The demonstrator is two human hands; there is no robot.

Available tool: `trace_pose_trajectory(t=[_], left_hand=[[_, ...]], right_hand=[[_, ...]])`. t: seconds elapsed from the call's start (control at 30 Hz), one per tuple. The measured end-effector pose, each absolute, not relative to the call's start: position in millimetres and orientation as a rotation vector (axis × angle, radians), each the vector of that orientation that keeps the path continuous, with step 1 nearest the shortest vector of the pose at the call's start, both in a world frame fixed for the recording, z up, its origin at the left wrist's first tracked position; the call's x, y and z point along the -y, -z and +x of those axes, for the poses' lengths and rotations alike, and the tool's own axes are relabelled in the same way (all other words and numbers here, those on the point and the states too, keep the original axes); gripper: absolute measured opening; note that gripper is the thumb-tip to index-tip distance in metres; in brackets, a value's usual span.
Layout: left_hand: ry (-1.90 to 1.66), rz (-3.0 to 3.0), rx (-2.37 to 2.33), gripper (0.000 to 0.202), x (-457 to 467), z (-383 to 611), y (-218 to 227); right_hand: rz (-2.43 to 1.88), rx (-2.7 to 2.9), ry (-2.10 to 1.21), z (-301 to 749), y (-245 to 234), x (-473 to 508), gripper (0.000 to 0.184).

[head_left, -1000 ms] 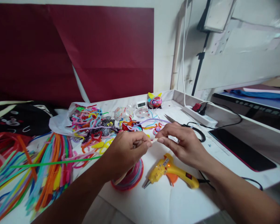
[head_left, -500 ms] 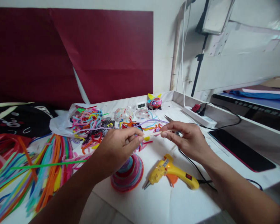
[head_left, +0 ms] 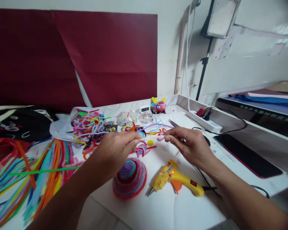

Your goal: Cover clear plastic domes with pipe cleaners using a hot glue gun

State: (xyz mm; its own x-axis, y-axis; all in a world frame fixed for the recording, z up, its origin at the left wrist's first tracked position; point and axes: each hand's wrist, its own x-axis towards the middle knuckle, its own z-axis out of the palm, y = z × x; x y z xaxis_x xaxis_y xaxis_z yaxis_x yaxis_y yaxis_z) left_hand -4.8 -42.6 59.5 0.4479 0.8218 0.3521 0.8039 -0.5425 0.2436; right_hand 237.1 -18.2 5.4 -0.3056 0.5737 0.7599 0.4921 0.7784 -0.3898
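Observation:
My left hand [head_left: 117, 148] and my right hand [head_left: 193, 145] hover over the white table [head_left: 172, 210], fingertips facing each other. Both pinch the ends of a thin pale stick [head_left: 152, 138] stretched between them. Below my left hand stands a dome coiled from coloured pipe cleaners [head_left: 130, 178]. A yellow glue gun [head_left: 176, 181], its small light lit, lies under my right wrist with the nozzle towards the dome. A small yellow piece [head_left: 150, 142] lies on the table under the stick.
A tangle of short pipe cleaners [head_left: 92, 126] lies behind the hands, and long ones [head_left: 40, 172] fan out at left. Scissors [head_left: 176, 124], a power strip [head_left: 207, 120], a dark tablet [head_left: 248, 156], a small clock [head_left: 145, 108] and a horned colourful ball [head_left: 158, 105] surround them.
Both hands have moved up and away from me, off the coiled dome, which now shows fully. The fingertips are a little further apart along the stick.

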Motion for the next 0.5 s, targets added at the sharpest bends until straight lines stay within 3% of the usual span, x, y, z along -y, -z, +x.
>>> trace_pose_trajectory(t=[0.5], left_hand=[[-0.766, 2.71, -1.433, 0.03, 40.8, -4.7, -59.1]], right_hand=[[-0.906, 1.917, -0.227, 236.9, -3.7, 17.9, 0.019]])
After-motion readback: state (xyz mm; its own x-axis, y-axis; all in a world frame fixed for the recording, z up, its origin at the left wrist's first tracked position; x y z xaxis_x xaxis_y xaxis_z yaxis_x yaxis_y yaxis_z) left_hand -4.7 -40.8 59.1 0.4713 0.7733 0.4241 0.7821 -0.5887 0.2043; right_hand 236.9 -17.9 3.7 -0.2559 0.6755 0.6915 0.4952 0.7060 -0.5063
